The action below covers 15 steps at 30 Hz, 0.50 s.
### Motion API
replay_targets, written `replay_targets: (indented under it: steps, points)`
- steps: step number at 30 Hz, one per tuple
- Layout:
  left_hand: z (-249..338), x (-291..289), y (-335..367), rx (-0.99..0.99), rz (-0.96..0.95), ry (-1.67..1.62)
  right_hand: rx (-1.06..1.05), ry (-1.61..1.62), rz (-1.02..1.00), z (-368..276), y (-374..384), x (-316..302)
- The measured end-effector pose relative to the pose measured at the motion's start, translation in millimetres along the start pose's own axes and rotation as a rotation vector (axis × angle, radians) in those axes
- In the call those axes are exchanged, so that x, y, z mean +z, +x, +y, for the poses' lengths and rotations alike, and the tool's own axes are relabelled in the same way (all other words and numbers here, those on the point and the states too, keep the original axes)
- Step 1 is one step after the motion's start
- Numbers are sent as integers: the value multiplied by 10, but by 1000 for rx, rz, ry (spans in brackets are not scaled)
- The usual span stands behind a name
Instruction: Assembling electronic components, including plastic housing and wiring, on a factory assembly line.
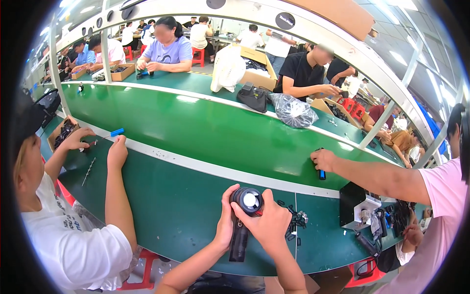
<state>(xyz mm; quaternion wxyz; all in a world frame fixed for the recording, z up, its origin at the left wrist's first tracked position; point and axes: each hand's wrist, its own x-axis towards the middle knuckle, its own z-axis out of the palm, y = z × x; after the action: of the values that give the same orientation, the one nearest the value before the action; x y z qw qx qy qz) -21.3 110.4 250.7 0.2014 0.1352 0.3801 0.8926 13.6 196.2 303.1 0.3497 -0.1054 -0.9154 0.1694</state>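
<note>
While both hands hold the black tool, its round head sits up between them and its long handle points back toward the person. The left hand is bent around the left side of the head. The right hand grips the other side, with its thumb near the white middle. Two hands probably keep the head from turning, and this way the white part faces up, maybe so it is easy to see. I cannot tell if the handle touches the table.

Just right of the right hand is a pile of small black parts, perhaps put there to be easy to reach. Farther right, a black box blocks some room. To the left of the left hand, there is lots of room. The table's near edge is close behind the handle. Ahead of both hands, a pale strip runs across.
</note>
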Motion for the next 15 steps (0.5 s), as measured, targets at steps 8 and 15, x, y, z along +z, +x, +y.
replay_targets:
  steps: [8, 15]
  points:
    - [2, -26, 59, -46, 20, -2, -55, 123, -172, 19, 27, -196]
    - [11, 21, 1, -86, -9, -46, -24, 180, -172, 139, 3, -106]
